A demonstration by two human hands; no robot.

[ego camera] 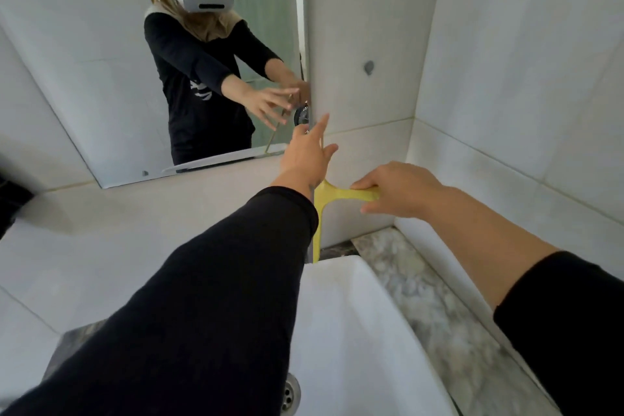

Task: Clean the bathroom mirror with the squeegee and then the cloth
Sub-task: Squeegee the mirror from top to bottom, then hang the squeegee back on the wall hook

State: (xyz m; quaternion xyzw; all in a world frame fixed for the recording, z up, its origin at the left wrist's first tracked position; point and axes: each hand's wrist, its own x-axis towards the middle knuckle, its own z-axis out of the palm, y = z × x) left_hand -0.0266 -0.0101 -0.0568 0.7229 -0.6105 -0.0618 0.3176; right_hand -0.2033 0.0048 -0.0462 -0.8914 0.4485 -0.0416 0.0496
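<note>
The mirror hangs on the white tiled wall at upper left and reflects me reaching forward. My right hand is closed around the handle of a yellow squeegee. The squeegee's blade runs vertically against the wall, just right of the mirror's lower corner. My left hand stretches out with fingers apart near the mirror's right edge, just below a small black round fitting. It holds nothing. No cloth is in view.
A white basin with a metal drain lies below my arms. It sits on a grey marbled counter. White tiled walls meet in a corner at the right. A dark object shows at the left edge.
</note>
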